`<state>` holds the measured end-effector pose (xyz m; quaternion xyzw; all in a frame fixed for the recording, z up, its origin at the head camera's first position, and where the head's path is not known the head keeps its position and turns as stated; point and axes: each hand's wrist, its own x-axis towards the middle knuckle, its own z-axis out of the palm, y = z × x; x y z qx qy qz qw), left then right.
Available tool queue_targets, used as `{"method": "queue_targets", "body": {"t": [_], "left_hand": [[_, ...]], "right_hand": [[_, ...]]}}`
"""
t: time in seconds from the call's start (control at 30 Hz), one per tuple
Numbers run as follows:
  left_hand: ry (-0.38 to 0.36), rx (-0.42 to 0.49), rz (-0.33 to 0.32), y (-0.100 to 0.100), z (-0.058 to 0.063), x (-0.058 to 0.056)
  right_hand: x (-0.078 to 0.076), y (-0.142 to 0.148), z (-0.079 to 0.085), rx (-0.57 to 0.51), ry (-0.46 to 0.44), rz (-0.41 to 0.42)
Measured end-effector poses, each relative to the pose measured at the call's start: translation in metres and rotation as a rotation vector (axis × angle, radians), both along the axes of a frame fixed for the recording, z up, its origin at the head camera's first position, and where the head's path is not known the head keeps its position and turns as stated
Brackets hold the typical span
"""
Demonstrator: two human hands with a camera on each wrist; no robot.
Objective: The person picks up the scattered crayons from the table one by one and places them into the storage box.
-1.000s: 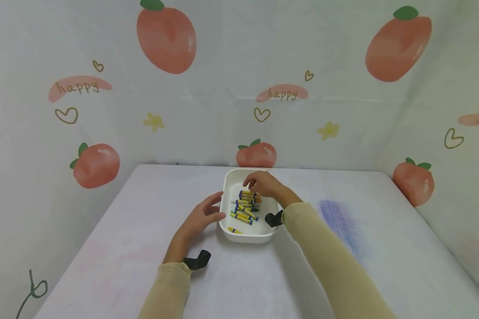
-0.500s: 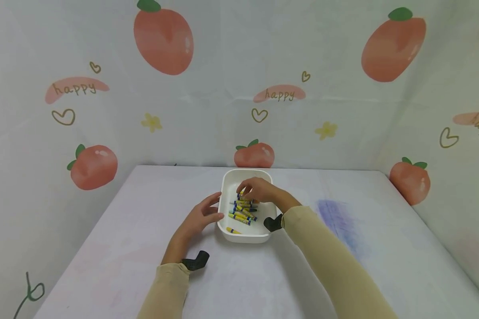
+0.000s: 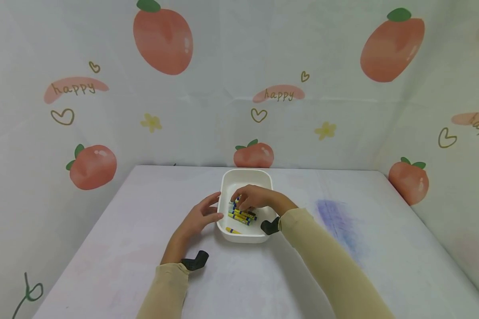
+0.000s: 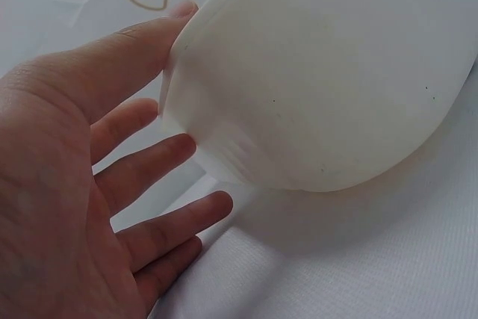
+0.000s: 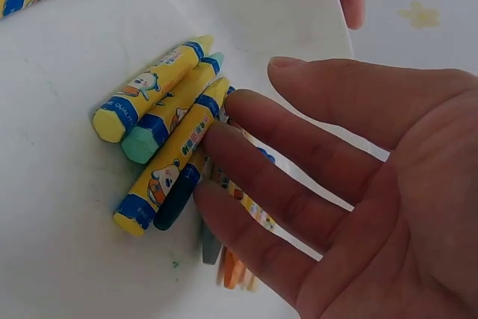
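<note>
A white plastic tray (image 3: 248,238) stands on the table and holds several wax crayons (image 3: 239,218) in yellow-and-blue wrappers. My left hand (image 3: 197,219) is at the tray's left side, thumb on the rim and fingers loosely spread by the wall. Over the pile lies my right hand (image 3: 257,197), its fingers extended. In the right wrist view the fingertips touch or nearly touch a yellow crayon (image 5: 173,156); nothing is pinched. Beside it lie a mint-green crayon (image 5: 175,113) and a pale yellow crayon (image 5: 153,89). Fingers partly hide the darker and orange crayons.
One crayon (image 3: 233,230) lies apart near the tray's front end. The table (image 3: 231,283) has a white cover with a blue-purple stain (image 3: 339,223) at the right. A fruit-patterned cloth (image 3: 223,53) hangs behind the table.
My right hand has moved toward the person and slightly left, down along the crayon pile. My left hand keeps its place at the tray's side.
</note>
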<state>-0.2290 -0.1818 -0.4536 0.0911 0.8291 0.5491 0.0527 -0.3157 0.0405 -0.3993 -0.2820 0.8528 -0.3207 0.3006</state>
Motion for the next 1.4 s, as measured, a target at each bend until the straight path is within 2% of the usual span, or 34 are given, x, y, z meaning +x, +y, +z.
{"method": "queue_targets", "body": {"t": [0.2,0.5,0.87,0.97,1.2,1.4], "left_hand": [[-0.004,-0.002,0.002,0.0,0.0,0.0],[0.016,0.025,-0.03,0.0,-0.001,-0.003],[0.008,0.02,-0.001,0.001,-0.005,-0.002],[0.005,0.018,0.005,0.0,-0.004,0.0],[0.031,-0.02,0.018,-0.004,0.0,0.001],[-0.008,-0.131,0.099,-0.011,-0.001,0.009]], "right_hand": [[-0.001,0.001,0.0,0.0,-0.003,0.011],[0.003,0.004,0.002,-0.022,0.016,0.009],[0.01,0.021,0.012,-0.15,0.011,-0.071],[0.013,0.026,0.015,-0.18,0.026,-0.071],[0.019,0.04,0.017,-0.279,0.076,-0.084],[0.035,0.053,0.008,-0.383,0.178,-0.175]]}}
